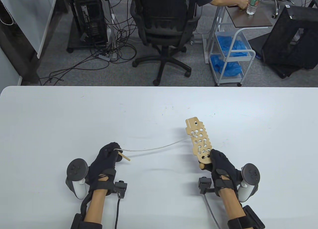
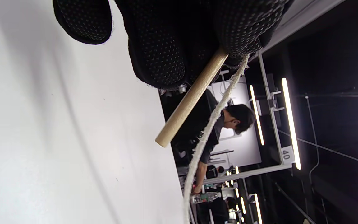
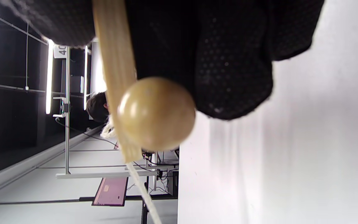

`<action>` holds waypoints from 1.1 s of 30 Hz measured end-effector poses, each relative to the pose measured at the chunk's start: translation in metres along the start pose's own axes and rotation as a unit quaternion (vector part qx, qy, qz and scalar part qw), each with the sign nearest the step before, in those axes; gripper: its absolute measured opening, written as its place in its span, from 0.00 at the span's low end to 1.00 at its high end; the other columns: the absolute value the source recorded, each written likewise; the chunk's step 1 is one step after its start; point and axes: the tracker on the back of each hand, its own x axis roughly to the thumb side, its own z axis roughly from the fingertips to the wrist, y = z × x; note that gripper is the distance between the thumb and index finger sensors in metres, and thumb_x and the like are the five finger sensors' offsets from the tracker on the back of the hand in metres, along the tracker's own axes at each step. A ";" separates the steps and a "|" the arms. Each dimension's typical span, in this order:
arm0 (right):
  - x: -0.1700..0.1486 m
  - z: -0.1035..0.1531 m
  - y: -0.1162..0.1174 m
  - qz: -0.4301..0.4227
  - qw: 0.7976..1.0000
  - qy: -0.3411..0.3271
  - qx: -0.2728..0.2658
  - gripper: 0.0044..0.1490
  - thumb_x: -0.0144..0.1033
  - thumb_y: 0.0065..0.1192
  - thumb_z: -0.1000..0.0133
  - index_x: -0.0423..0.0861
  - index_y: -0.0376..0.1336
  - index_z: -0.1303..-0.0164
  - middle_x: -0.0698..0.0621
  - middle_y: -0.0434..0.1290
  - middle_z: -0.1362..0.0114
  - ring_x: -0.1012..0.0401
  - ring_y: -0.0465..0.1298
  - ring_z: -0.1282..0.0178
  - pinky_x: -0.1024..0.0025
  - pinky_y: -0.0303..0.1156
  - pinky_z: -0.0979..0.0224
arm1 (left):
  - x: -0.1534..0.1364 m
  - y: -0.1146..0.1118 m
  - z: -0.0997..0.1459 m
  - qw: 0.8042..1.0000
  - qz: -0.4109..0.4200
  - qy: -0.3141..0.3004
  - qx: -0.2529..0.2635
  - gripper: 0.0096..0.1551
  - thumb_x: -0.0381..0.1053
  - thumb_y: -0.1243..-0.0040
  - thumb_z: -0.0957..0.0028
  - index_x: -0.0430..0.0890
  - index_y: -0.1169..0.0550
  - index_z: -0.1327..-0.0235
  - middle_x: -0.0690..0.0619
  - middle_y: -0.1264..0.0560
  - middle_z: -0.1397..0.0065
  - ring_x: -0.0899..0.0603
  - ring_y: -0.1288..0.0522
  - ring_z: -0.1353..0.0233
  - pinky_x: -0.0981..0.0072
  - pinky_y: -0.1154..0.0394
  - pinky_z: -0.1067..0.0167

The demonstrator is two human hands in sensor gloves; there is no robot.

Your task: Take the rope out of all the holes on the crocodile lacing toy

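In the table view, the right hand [image 1: 221, 164] grips the near end of the crocodile lacing toy [image 1: 199, 141], lifted over the white tabletop [image 1: 74, 119] with its far end pointing away. The left hand [image 1: 106, 159] pinches the rope [image 1: 154, 147] beside its wooden needle [image 1: 124, 155]. The rope runs nearly taut to the toy's left edge and some still winds through middle holes, so the unlacing looks partly done; how many holes remain threaded is too small to count.

In the left wrist view, the gloved fingers [image 2: 157, 46] close on needle and rope together.

In the right wrist view, a wooden ball [image 3: 156, 113] hides most of the toy edge-on; the holes are unseen.
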 end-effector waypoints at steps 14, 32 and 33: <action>0.002 0.039 0.061 0.100 0.981 -0.077 0.147 0.29 0.45 0.66 0.51 0.34 0.71 0.53 0.38 0.85 0.61 0.44 0.85 0.62 0.37 0.72 0.44 | 0.060 -0.043 0.034 0.976 -0.124 -0.179 -0.027 0.23 0.56 0.33 0.51 0.64 0.21 0.41 0.57 0.16 0.44 0.52 0.17 0.48 0.41 0.27 0.32; -0.001 0.048 0.075 0.129 0.970 -0.092 0.187 0.29 0.45 0.66 0.51 0.34 0.72 0.53 0.38 0.86 0.61 0.44 0.85 0.63 0.37 0.72 0.44 | 0.067 -0.053 0.039 0.951 -0.214 -0.220 -0.026 0.21 0.56 0.29 0.55 0.62 0.19 0.46 0.56 0.16 0.47 0.51 0.18 0.48 0.39 0.28 0.32; -0.001 0.048 0.075 0.129 0.969 -0.093 0.188 0.29 0.45 0.66 0.51 0.34 0.71 0.53 0.38 0.86 0.61 0.44 0.85 0.62 0.37 0.72 0.44 | 0.067 -0.053 0.039 0.951 -0.216 -0.220 -0.027 0.21 0.56 0.29 0.55 0.62 0.19 0.46 0.56 0.16 0.47 0.51 0.17 0.48 0.39 0.28 0.32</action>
